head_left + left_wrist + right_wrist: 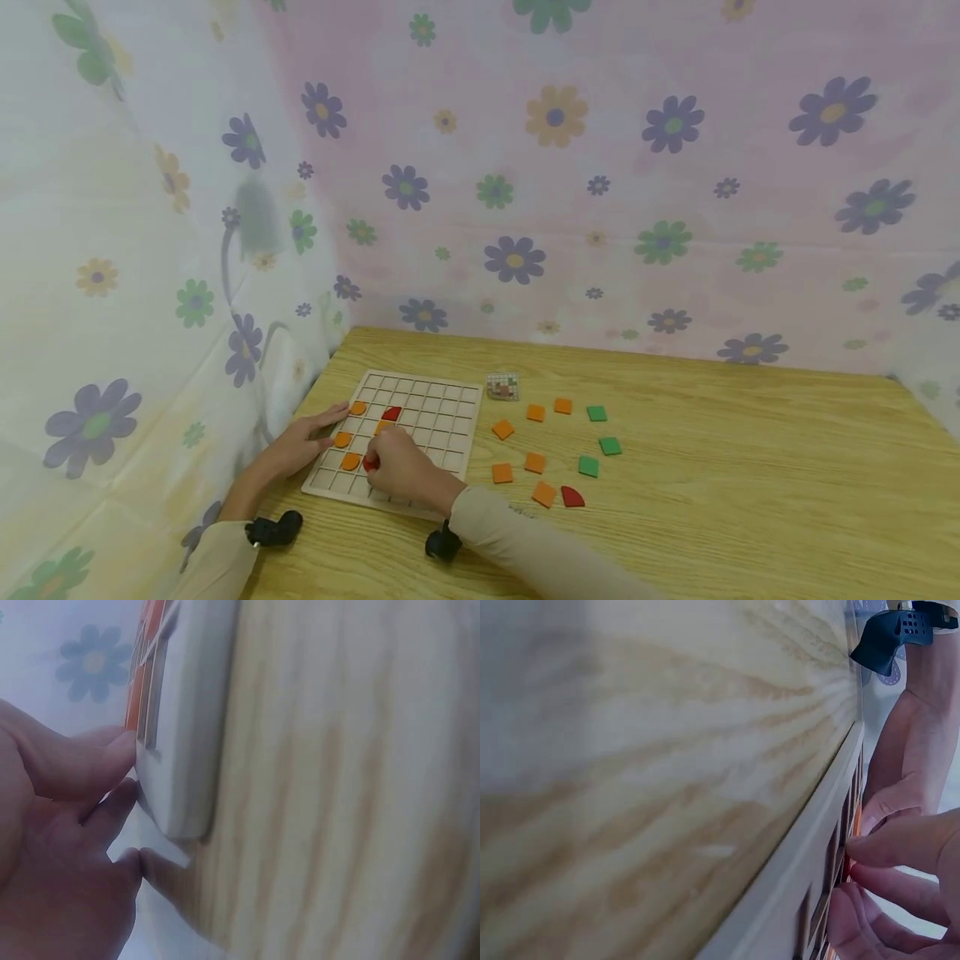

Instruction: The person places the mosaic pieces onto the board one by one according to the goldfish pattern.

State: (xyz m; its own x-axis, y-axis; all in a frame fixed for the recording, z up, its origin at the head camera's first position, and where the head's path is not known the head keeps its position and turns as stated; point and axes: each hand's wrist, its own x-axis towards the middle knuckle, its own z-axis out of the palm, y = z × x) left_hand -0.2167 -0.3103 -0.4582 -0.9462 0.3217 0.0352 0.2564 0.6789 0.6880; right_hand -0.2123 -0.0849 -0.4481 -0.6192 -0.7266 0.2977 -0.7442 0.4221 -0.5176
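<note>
A pale wooden grid board [442, 411] lies on the table. My right hand [401, 467] is over its lower middle and pinches a small red piece [370, 463], mostly hidden by the fingers; the right wrist view shows the fingertips close against the grid. My left hand [300, 442] rests at the board's left edge, fingers extended and thumb touching the rim. On the board are orange round pieces [350, 462] down the left side, a red quarter-round piece [392, 413] and an orange piece [383, 427] below it, partly covered by the right hand.
Right of the board lie several loose orange squares [535, 462], green squares [588, 466] and a red quarter-round tile [573, 497]. A small pattern card [502, 387] sits by the board's upper right corner. Flowered cloth [600, 250] hangs behind and at the left.
</note>
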